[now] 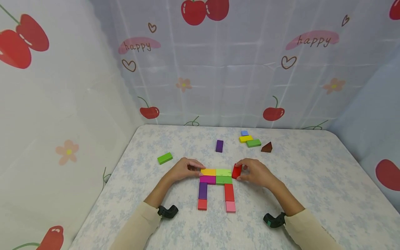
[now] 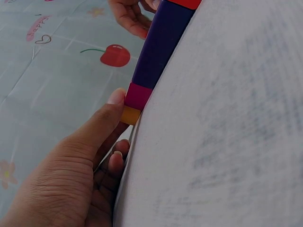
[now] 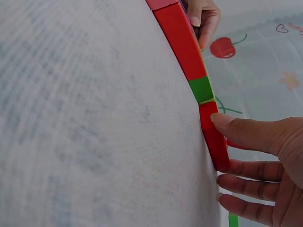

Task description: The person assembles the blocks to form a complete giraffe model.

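On the table, flat blocks form a figure with two legs. Its top row joins an orange-yellow block (image 1: 208,172) and a lime block (image 1: 223,172), above a magenta block (image 1: 207,180) and a green block (image 1: 224,180). My left hand (image 1: 181,171) pinches the orange-yellow block's left end between thumb and index finger, the thumb also touching the magenta block (image 2: 138,96). My right hand (image 1: 257,173) grips a slightly tilted red block (image 1: 236,171) by its two ends, right beside the figure. In the right wrist view, this red block (image 3: 214,137) meets the green block (image 3: 202,90).
The legs are a purple block (image 1: 202,191) over a red one and a red block (image 1: 229,192) over a pink one. Farther back lie a loose purple block (image 1: 219,146), several blocks around a yellow one (image 1: 246,139), and a brown piece (image 1: 267,147). Left lies a green block (image 1: 165,158).
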Motion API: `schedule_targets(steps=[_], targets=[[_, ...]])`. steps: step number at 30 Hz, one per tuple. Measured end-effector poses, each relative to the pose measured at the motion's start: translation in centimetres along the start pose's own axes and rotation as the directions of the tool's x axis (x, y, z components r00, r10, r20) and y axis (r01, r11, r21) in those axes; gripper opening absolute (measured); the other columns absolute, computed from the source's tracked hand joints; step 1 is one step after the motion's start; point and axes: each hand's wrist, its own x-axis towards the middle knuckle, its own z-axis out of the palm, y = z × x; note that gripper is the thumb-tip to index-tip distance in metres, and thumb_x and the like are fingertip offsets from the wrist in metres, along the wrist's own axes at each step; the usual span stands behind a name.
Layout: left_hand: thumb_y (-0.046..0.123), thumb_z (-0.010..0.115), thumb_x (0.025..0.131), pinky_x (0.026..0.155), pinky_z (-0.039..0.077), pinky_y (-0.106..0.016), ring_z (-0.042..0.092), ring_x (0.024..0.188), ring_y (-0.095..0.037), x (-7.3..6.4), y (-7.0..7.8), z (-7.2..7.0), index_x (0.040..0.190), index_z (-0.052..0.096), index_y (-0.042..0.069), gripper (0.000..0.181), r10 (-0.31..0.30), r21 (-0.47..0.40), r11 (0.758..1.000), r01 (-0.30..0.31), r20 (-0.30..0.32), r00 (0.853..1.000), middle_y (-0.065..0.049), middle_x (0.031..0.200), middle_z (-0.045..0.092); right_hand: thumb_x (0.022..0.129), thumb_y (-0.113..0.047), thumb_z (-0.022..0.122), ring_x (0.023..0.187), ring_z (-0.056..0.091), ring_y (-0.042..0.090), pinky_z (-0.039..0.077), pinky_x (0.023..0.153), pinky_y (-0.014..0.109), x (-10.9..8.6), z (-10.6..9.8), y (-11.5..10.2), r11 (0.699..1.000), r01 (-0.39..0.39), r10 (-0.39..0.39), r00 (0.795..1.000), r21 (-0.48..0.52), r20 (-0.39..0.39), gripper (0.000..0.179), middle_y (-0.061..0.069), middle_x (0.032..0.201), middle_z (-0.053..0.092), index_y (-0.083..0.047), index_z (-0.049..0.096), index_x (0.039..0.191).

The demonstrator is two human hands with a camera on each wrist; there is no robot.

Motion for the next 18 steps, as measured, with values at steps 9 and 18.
schedule_targets(steps=[9,18], targets=[[0.004,0.08,0.087,0.073,0.049,-0.022,0.063,0.09,-0.014,0.18,0.2,-0.04,0.114,0.078,0.004,0.027,-0.003,-0.002,1.0,0.003,0.008,1.0,-0.01,0.114,0.074,0.078,-0.021,0.09,0.091,0.059,0.021,0.052,0.076,0.034,-0.04,-0.15,0.17,1.0,-0.005,0.005,1.0,0.0,-0.002,0.045,0.001,0.106,0.069,-0.008,0.072,0.118],[0.013,0.083,0.086,0.071,0.051,-0.024,0.064,0.089,-0.013,-0.17,-0.34,0.0,0.113,0.08,0.012,0.028,0.034,0.002,0.999,-0.034,0.006,0.999,-0.002,0.11,0.075,0.078,-0.023,0.09,0.092,0.058,0.019,0.052,0.076,0.032,-0.1,0.17,0.14,0.999,-0.038,0.038,0.999,0.022,0.004,0.045,-0.003,0.105,0.068,-0.011,0.073,0.117]])
